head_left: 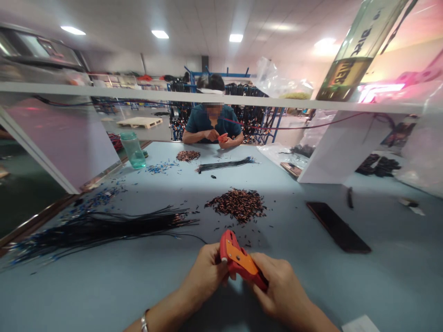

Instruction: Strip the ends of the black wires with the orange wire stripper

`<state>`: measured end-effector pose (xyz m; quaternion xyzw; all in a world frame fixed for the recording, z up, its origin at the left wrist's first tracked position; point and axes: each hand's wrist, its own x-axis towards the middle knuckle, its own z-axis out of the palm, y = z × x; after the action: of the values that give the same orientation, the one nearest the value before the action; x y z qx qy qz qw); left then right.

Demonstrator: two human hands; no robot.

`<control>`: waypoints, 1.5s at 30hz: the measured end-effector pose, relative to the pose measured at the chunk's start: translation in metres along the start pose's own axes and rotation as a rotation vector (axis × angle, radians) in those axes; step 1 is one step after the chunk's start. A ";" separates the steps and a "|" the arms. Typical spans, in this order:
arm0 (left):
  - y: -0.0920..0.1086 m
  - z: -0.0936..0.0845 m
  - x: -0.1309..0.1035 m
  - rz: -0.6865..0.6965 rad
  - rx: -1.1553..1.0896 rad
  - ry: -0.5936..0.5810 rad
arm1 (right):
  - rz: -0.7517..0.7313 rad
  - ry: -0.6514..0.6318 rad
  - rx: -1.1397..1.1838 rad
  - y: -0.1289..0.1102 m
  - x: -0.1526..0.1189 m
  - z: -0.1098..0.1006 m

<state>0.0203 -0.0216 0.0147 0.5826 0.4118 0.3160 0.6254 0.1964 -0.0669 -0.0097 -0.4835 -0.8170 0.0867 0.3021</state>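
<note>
My right hand (282,286) is wrapped around a red and orange hand crimping tool (242,258), its head tilted up and to the left. My left hand (206,272) is closed in a pinch at the tool's head, on its left side. A thin black wire (194,236) runs from the bundle to this hand; the fingers hide its end. Just beyond the tool lies a heap of small copper-and-black terminals (238,204). To the left a bundle of black wires (121,227) with blue ends is spread on the blue-grey table (173,295).
A black phone (338,227) lies at right. A white shelf (155,96) crosses above the table, carrying a tilted-looking bottle (356,55). Across sits a co-worker (211,122) holding a red tool (223,137). Further off are a green bottle (133,150), another wire bundle (224,164) and a terminal heap (188,156).
</note>
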 end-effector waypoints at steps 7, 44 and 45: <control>-0.006 -0.003 0.000 0.009 0.010 -0.003 | 0.047 -0.025 0.027 0.000 0.001 0.000; -0.004 -0.015 0.003 0.128 -0.126 0.261 | 0.718 -0.347 1.625 -0.005 -0.005 -0.012; -0.004 -0.015 0.003 0.128 -0.129 0.249 | 0.721 -0.352 1.620 -0.005 -0.006 -0.012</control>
<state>0.0081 -0.0128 0.0108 0.5225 0.4271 0.4510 0.5841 0.2013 -0.0761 -0.0004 -0.3290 -0.3389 0.7975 0.3752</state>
